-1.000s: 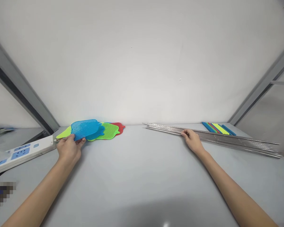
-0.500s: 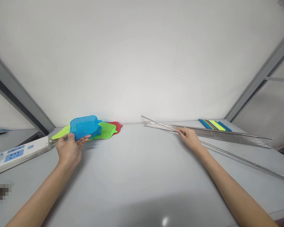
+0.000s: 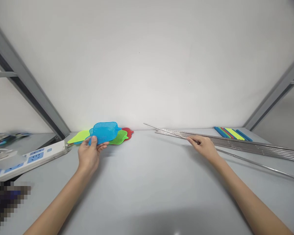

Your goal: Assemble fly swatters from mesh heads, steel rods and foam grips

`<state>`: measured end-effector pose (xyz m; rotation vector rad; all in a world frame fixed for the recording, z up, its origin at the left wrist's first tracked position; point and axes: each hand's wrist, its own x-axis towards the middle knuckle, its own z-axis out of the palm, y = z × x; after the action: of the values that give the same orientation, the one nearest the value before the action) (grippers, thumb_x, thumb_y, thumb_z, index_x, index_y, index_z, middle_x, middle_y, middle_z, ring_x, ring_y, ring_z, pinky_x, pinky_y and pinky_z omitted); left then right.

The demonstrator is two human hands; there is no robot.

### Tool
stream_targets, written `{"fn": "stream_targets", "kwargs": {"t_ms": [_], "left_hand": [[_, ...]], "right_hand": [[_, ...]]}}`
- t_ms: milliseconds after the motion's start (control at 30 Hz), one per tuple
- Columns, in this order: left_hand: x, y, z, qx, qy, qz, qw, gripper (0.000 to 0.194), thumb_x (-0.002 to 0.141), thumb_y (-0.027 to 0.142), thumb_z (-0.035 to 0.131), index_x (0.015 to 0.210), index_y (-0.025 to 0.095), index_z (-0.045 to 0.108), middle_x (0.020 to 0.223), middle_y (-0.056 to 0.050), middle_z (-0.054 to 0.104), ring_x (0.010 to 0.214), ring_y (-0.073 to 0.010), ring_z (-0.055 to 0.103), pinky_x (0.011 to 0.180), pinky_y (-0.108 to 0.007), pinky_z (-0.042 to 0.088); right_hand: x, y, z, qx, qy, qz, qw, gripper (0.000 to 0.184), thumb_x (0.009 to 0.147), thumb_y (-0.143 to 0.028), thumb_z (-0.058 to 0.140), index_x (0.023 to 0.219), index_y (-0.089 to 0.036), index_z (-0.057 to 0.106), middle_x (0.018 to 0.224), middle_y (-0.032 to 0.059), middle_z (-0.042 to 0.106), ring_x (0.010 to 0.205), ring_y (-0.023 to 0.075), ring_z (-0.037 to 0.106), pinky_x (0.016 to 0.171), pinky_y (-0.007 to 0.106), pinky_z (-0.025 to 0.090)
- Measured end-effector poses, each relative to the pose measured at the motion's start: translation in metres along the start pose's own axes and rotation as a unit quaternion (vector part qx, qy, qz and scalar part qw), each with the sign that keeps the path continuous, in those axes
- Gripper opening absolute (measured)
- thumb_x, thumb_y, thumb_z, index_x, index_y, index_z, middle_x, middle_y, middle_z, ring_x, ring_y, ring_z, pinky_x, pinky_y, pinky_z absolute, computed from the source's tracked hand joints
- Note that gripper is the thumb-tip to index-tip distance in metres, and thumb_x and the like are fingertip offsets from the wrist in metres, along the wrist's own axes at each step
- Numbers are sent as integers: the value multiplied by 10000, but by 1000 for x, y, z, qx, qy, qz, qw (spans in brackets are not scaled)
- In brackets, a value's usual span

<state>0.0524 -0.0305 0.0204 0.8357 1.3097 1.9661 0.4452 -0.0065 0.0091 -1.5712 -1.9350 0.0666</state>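
Observation:
My left hand (image 3: pixel 89 156) pinches the near edge of a blue perforated plastic swatter head (image 3: pixel 105 132), lifted slightly above a pile of yellow-green (image 3: pixel 78 137), green (image 3: pixel 119 137) and red (image 3: pixel 128 131) heads at the back of the grey table. My right hand (image 3: pixel 205 147) grips one thin steel rod (image 3: pixel 257 164), pulled out at an angle from the bundle of steel rods (image 3: pixel 250 145) lying along the back right. The rod's far tip pokes out left of the bundle.
A white power strip with blue sockets (image 3: pixel 26 159) lies at the left edge. Several coloured plastic handles (image 3: pixel 231 133) lie behind the rods at the back right. Grey frame posts (image 3: pixel 26 81) slant up on both sides before a white wall.
My right hand has drawn one rod out of the bundle and angled it toward me. My left hand has lifted the blue head a little and shifted it right.

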Motion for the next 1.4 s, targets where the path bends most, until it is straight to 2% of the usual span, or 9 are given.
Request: {"fn": "stream_targets", "kwargs": {"t_ms": [200, 500, 633, 800, 900, 967, 1033, 1167, 1400], "left_hand": [[-10, 4, 6, 6, -24, -15, 1000, 255, 769, 103, 507, 998, 136, 401, 658, 0, 559, 506, -107, 602, 456, -165, 484], [-17, 3, 12, 44, -40, -9, 998, 272, 763, 159, 510, 1024, 160, 434, 635, 2, 556, 454, -125, 586, 405, -202, 471], [-20, 5, 11, 112, -114, -80, 984, 329, 741, 202, 543, 1052, 149, 451, 571, -8, 574, 443, -131, 574, 400, -205, 461], [-30, 7, 13, 188, -265, -169, 931, 426, 696, 353, 583, 1055, 141, 496, 475, -4, 562, 387, -129, 525, 364, -202, 417], [-36, 4, 15, 226, -323, -180, 901, 439, 700, 415, 551, 1045, 146, 509, 436, 8, 539, 347, -124, 487, 345, -203, 375], [-39, -1, 16, 274, -351, -152, 882, 430, 710, 445, 517, 1025, 151, 522, 406, 25, 506, 321, -127, 458, 329, -209, 339], [-40, -5, 16, 346, -366, -76, 860, 395, 717, 463, 485, 970, 168, 555, 435, 21, 517, 344, -137, 465, 349, -225, 339], [-41, -9, 14, 453, -354, 96, 813, 333, 733, 463, 436, 860, 207, 607, 798, -46, 628, 673, -207, 570, 567, -283, 421], [-44, -18, 12, 465, -350, 143, 801, 324, 704, 455, 486, 866, 212, 626, 862, -75, 552, 872, -258, 508, 771, -370, 392]], "right_hand": [[-5, -18, -3, -12, -35, -28, 999, 393, 802, -485, 331, 737, -256, 643, 647, 15, 593, 591, 149, 505, 525, 239, 324], [-8, -25, -5, 38, -42, -32, 998, 404, 800, -484, 332, 700, -228, 627, 634, 10, 575, 592, 146, 500, 527, 234, 337], [-5, -25, -13, 44, -26, 9, 999, 441, 776, -516, 349, 644, -195, 621, 538, 4, 521, 488, 123, 437, 480, 232, 315], [0, -33, -37, 78, -42, 91, 992, 472, 714, -581, 398, 603, -179, 618, 441, -10, 427, 396, 89, 308, 405, 227, 262], [3, -44, -59, 135, -54, 108, 984, 466, 692, -592, 425, 585, -173, 599, 437, -10, 390, 388, 76, 265, 373, 219, 220], [7, -53, -77, 183, -63, 115, 974, 444, 684, -580, 452, 594, -170, 596, 489, 4, 435, 384, 64, 253, 359, 216, 209], [11, -62, -96, 216, -68, 127, 966, 398, 674, -553, 491, 631, -176, 611, 590, 26, 500, 384, 53, 254, 351, 217, 204], [17, -75, -123, 248, -83, 149, 954, 379, 691, -537, 493, 792, -199, 630, 618, 9, 458, 388, 41, 216, 356, 225, 172], [11, -79, -113, 321, -177, 153, 918, 405, 697, -528, 500, 856, -173, 615, 597, -21, 398, 393, 28, 186, 380, 228, 138]]}}
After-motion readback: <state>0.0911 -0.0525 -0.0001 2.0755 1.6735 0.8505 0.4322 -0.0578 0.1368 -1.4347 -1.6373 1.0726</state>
